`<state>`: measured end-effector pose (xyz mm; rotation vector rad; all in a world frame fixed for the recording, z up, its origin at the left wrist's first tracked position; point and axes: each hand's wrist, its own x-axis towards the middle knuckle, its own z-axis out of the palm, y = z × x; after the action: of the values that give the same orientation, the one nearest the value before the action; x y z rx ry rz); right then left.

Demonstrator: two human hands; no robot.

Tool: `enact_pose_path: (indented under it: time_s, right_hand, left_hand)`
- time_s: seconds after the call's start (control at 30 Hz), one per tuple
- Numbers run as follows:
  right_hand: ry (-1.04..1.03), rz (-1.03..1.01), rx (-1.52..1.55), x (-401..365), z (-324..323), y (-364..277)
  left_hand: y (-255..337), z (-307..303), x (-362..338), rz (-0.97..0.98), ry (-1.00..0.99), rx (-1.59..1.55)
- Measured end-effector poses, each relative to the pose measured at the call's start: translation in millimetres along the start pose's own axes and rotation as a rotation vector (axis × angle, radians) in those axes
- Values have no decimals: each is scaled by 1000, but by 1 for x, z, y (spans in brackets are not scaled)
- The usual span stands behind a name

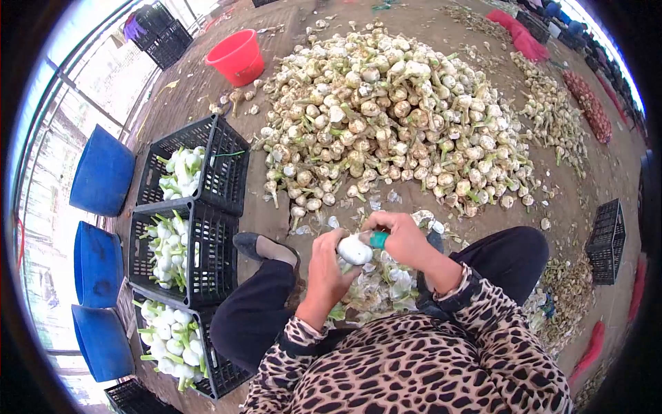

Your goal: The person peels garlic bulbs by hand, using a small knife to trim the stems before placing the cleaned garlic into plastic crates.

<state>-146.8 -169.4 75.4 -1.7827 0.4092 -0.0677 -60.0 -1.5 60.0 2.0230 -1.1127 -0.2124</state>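
A white garlic bulb (354, 250) is gripped in the fingers of my left hand (323, 270), above my lap. Closed round a short green tool (378, 239), my right hand (408, 241) is right beside the bulb. The tool's working end meets the upper right side of the bulb, and its exact shape cannot be made out. Below both hands, loose papery garlic skins (376, 293) lie on the ground between my legs. Just ahead spreads a large heap of untrimmed garlic bulbs (393, 117), soil-stained and with stems.
Black crates (224, 165) with white, green-stemmed garlic stand in a row at my left. Beyond them are several blue tubs (103, 169). A red bucket (236, 58) sits at the heap's far left. An upright black crate (606, 241) stands at right.
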Motion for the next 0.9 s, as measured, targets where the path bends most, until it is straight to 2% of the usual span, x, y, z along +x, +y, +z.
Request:
enact_pose_path:
  time_s: [0.03,0.13,0.17,0.27,0.33,0.4,0.47,0.53,0.57,0.6,0.67,0.7,0.73,0.8,0.87,0.9]
  right_hand:
    - [-46,114,305,8,0,17]
    - [108,356,1149,14,0,29]
    - [138,355,1068,12,2,25]
    - [109,-138,300,8,26,56]
    - [0,-162,-584,-6,21,49]
    - [-256,-138,-654,-6,27,68]
    - [-387,-43,-626,-14,34,62]
    - [-427,-125,-539,-10,50,75]
    - [-403,-120,-506,-14,43,89]
    - [-425,-113,-543,-12,46,98]
    - [-447,-99,-574,-7,59,124]
    - [-445,-101,-567,-6,63,135]
    - [-478,-8,-555,-4,60,125]
    - [-551,167,-515,4,49,102]
    - [-483,37,-560,17,56,155]
    - [-454,-27,-583,23,58,176]
  left_hand:
    - [1,-2,0,30,16,-5]
    - [-5,3,-4,26,90,-189]
    - [-5,7,-4,12,128,-281]
    - [-15,10,-1,-23,168,-496]
    - [-7,4,2,-316,131,-967]
    - [-30,8,2,-564,201,-1261]
    - [-39,-8,6,-716,378,-1449]
    - [-66,-27,21,-819,526,-1677]
    - [-111,-76,39,-412,351,-1862]
    - [-102,-108,67,-284,579,-1769]
    - [-103,-173,101,-228,882,-1687]
    - [-99,-193,110,-140,926,-1666]
    - [-88,-205,110,-323,954,-1676]
    - [-43,-180,105,-460,1079,-1509]
    - [-56,-136,71,-408,817,-1587]
    - [-47,-110,56,-492,762,-1506]
